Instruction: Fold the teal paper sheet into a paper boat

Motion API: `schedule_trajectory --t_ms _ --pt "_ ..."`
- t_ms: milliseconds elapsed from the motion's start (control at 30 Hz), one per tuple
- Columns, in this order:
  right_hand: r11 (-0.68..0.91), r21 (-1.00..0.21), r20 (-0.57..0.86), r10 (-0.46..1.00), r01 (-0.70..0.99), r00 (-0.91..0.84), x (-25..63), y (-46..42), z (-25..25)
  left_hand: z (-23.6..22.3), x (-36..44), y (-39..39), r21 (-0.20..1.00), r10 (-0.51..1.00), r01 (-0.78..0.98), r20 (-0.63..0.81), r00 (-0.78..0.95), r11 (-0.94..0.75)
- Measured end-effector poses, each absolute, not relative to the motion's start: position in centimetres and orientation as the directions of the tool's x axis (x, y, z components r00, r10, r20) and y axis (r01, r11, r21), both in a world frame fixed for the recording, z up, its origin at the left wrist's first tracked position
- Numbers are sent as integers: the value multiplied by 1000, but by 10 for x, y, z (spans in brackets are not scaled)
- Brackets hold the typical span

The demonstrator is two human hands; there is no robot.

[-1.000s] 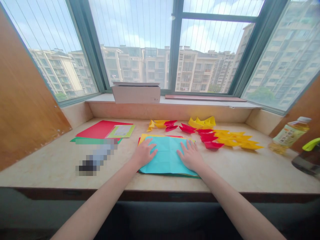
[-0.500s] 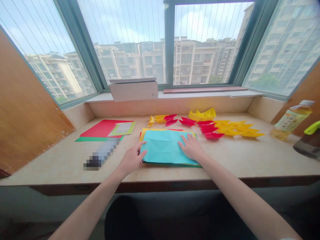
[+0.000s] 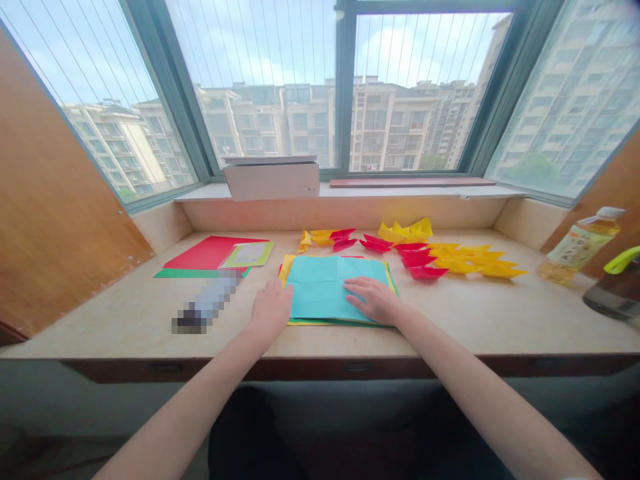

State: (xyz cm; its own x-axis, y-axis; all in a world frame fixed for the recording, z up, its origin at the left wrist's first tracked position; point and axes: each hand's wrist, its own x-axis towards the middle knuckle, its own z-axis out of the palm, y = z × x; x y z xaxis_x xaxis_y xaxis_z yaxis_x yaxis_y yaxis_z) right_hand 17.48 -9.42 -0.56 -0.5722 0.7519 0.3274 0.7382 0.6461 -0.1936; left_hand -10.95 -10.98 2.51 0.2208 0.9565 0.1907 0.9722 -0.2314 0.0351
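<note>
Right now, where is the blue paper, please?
In the head view, the blue paper lies at the counter's front centre, atop other coloured sheets, in front of the red paper boats.

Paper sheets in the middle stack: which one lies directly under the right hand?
The light-blue sheet, creased and on top; the yellow sheet and green sheet show only along its edges beneath.

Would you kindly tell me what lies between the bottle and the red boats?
The head view shows yellow paper boats between the bottle and the red boats.
</note>
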Motion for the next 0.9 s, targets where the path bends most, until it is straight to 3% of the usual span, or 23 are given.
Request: schedule_trajectory --t_ms 100,200,367,467,567,667,800,900 --pt "656 -255 217 754 710 -619 179 -94 -8 26 -97 -113 -49 831 862 242 501 -505" --pt "665 -268 162 745 698 -647 181 -94 -11 23 -80 -111 -91 626 647 180 758 -757" --pt "668 -263 216 744 696 -632 185 -92 -18 16 -65 -101 31 648 650 122 751 -759" --pt "612 -246 328 782 752 -529 198 -95 -19 16 -65 -95 80 651 646 86 754 -759" --pt "523 -264 460 807 810 -371 223 -101 -16 18 -66 -92 53 632 630 78 771 -775" --pt "421 -419 498 847 805 -184 251 -105 -10 18 -65 -89 22 602 603 100 792 -797" --pt "261 -701 379 925 664 36 272 -110 -7 22 -70 -80 131 635 622 176 752 -772" --pt "215 -798 301 952 563 63 269 -114 -9 31 -79 -70 205 695 665 246 675 -718"
